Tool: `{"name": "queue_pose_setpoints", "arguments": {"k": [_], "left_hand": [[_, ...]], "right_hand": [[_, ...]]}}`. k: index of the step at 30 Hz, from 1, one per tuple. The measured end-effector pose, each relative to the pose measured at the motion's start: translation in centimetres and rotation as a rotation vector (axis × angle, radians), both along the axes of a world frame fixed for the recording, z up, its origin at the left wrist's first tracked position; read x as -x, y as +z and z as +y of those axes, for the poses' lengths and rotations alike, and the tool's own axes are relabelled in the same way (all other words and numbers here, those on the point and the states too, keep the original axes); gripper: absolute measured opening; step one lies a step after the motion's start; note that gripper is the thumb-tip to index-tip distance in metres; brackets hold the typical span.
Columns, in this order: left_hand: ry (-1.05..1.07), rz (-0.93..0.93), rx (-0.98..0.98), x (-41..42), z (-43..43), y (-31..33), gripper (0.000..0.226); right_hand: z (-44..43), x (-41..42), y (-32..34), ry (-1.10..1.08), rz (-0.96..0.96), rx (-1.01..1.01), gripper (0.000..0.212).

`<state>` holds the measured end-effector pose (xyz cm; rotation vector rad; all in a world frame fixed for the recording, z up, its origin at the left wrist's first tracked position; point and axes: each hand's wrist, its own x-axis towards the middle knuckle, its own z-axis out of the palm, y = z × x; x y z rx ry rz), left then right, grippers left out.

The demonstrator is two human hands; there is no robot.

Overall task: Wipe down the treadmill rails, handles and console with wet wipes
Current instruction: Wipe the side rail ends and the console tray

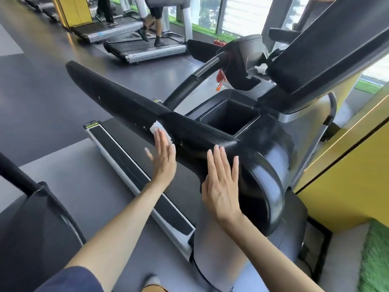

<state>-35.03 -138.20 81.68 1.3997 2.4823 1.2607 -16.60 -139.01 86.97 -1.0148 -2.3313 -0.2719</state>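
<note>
Flat-fingered, the left hand (163, 159) presses a white wipe (161, 132) against the black rail (126, 102); the right hand (222, 182) rests outspread alongside.

The left forearm (113, 226) reaches forward (a dark blue sleeve (71, 279) shows at the upper arm), with the left hand (163, 160) flat, fingers straight and together, thumb spread. The right forearm (263, 256) runs alongside; the right hand (221, 186) is flat too, fingers straight, its back facing the camera.
</note>
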Motion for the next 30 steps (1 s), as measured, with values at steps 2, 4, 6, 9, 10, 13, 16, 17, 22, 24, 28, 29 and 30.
{"name": "queue_pose_setpoints", "arguments": {"k": [2,4,6,9,10,13,16,17,22,24,28,29,30], "left_hand": [[-0.030,-0.133,-0.052,-2.2,0.0,1.4,0.061],[-0.190,-0.023,-0.024,-4.8,-0.6,0.3,0.061],[-0.328,0.349,0.030,-6.2,-1.7,-2.7,0.061],[-0.378,0.355,-0.025,-2.9,-1.7,-3.0,0.061],[-0.295,0.219,-0.018,-1.6,-1.3,-2.3,0.061],[-0.012,-0.062,0.034,0.7,-0.3,-0.3,0.073],[-0.216,0.011,0.042,-2.0,-1.4,-0.8,0.068],[-0.307,0.114,0.028,-3.5,-2.1,-2.0,0.062],[-0.204,0.236,-0.064,-4.2,-2.1,-3.5,0.096],[-0.061,0.053,-0.028,-2.7,-1.1,-0.4,0.105],[-0.020,0.203,-0.105,-2.6,0.7,2.3,0.083],[-0.070,0.313,-0.092,-3.9,0.8,1.7,0.071],[-0.109,0.407,-0.076,-5.3,0.8,0.5,0.063]], "right_hand": [[-0.3,0.7,-0.4,0.001,-0.032,0.010,0.064],[-0.4,1.4,-0.7,0.009,-0.055,-0.004,0.062],[-0.2,1.9,-0.8,0.017,-0.077,-0.049,0.061],[0.1,2.2,-0.6,0.044,-0.069,-0.068,0.057],[0.2,2.3,-0.5,0.044,-0.069,-0.063,0.058],[0.4,2.5,-0.4,0.009,-0.091,-0.067,0.069],[0.5,2.7,-0.4,-0.007,-0.102,-0.056,0.062],[0.5,2.7,-0.3,-0.012,-0.106,-0.064,0.057],[0.8,2.5,0.2,-0.001,-0.166,-0.110,0.055],[0.9,2.2,0.4,0.007,-0.190,-0.121,0.060],[1.1,2.1,0.9,0.022,-0.181,-0.149,0.056],[1.3,2.1,1.1,0.031,-0.167,-0.161,0.054],[1.6,2.1,1.2,0.037,-0.157,-0.179,0.052]]}}
